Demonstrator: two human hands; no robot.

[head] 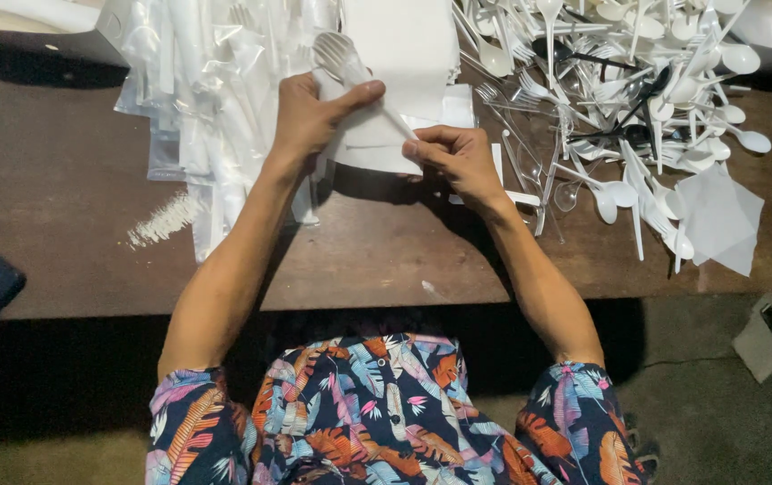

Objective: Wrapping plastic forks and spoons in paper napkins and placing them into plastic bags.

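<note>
Bare forearms, patterned short sleeves

The person wears a short-sleeved garment in a dark navy ground, printed all over with tropical leaves and feathers in orange, rust red, pale blue, pink and white (the pattern runs without a break across chest and both sleeves). The sleeves end above the elbows, each with a plain hemmed edge. Below them both arms are bare down to the left hand and right hand; no watch, ring or bracelet shows on either.
</note>
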